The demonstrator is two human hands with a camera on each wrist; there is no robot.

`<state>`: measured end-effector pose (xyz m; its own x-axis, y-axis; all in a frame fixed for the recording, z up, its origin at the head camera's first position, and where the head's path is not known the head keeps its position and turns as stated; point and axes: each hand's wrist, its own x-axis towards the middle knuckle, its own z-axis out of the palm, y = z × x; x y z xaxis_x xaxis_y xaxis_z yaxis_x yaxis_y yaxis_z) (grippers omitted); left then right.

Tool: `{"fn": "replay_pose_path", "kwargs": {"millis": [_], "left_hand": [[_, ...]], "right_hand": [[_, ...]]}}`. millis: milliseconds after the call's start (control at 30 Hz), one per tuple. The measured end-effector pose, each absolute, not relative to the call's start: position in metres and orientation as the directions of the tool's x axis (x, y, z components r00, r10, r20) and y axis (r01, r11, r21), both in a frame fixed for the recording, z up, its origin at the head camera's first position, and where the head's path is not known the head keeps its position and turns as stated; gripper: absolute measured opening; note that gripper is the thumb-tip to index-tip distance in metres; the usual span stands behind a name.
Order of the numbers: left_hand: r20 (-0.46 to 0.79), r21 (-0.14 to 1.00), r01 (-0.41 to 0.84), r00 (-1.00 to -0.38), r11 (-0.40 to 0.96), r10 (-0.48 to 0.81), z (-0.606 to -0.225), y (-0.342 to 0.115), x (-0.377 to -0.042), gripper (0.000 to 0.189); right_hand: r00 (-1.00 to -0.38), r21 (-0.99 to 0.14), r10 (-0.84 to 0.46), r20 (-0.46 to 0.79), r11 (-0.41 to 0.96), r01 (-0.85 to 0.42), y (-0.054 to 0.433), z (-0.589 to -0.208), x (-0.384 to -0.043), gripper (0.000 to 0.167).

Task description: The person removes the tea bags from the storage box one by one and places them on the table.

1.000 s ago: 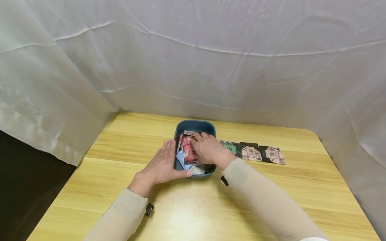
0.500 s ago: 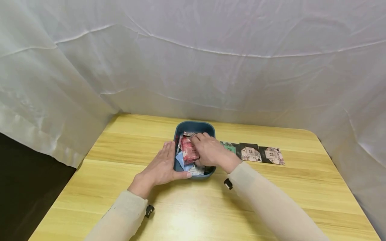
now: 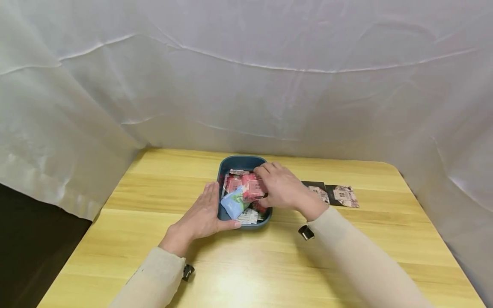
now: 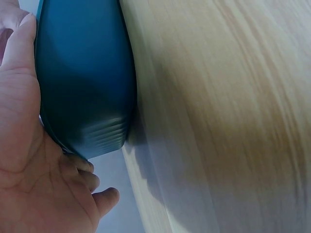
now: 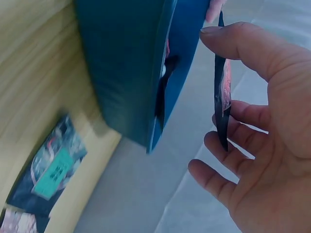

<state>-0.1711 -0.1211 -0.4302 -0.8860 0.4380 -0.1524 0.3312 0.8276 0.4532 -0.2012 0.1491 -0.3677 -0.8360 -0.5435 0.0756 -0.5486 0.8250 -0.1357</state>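
A dark blue plastic box [image 3: 239, 162] stands on the table with several small flat packets inside. My left hand [image 3: 198, 216] rests against its left side, fingers straight, thumb along the near rim. My right hand [image 3: 283, 188] pinches a red-and-pink packet [image 3: 253, 189] between thumb and fingers at the box's right side. In the right wrist view this packet [image 5: 224, 92] appears edge-on, held above the rim. A light blue packet [image 3: 235, 203] lies on the pile beside it, over another red packet [image 3: 233, 184]. A white packet [image 3: 248, 216] shows at the box's near end.
To the right of the box, dark packets with pale labels [image 3: 342, 195] lie in a row on the wooden table [image 3: 246, 273]. One with a green label [image 5: 52, 174] shows in the right wrist view; my right hand hides it in the head view. A pale curtain [image 3: 246, 94] hangs behind.
My right hand has risen and moved right, drawing the red-and-pink packet off the pile. More of the light blue packet shows now. My left hand stays against the box.
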Motion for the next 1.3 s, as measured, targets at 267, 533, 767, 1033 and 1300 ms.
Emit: {"fn": "replay_pose_path", "kwargs": {"millis": [267, 533, 767, 1033, 1300], "left_hand": [[-0.165, 0.444, 0.317, -0.891, 0.838, 0.424, -0.430, -0.124, -0.171, 0.141], [-0.156, 0.449, 0.318, -0.892, 0.835, 0.423, -0.431, -0.124, -0.171, 0.142], [-0.166, 0.449, 0.311, -0.892, 0.838, 0.421, -0.431, -0.126, -0.171, 0.141], [-0.177, 0.456, 0.305, -0.890, 0.836, 0.421, -0.432, -0.126, -0.172, 0.142], [-0.178, 0.466, 0.296, -0.892, 0.834, 0.416, -0.432, -0.126, -0.173, 0.143]], "right_hand": [[-0.859, -0.147, -0.499, 0.118, 0.846, -0.512, 0.185, -0.368, -0.202, 0.083], [-0.893, -0.136, -0.438, 0.105, 0.883, -0.449, 0.239, -0.371, -0.196, 0.085], [-0.916, -0.081, -0.398, 0.055, 0.912, -0.401, 0.293, -0.369, -0.190, 0.087], [-0.946, 0.014, -0.325, -0.022, 0.946, -0.325, 0.358, -0.375, -0.190, 0.083], [-0.962, 0.047, -0.237, -0.135, 0.968, -0.245, 0.411, -0.383, -0.187, 0.095]]}}
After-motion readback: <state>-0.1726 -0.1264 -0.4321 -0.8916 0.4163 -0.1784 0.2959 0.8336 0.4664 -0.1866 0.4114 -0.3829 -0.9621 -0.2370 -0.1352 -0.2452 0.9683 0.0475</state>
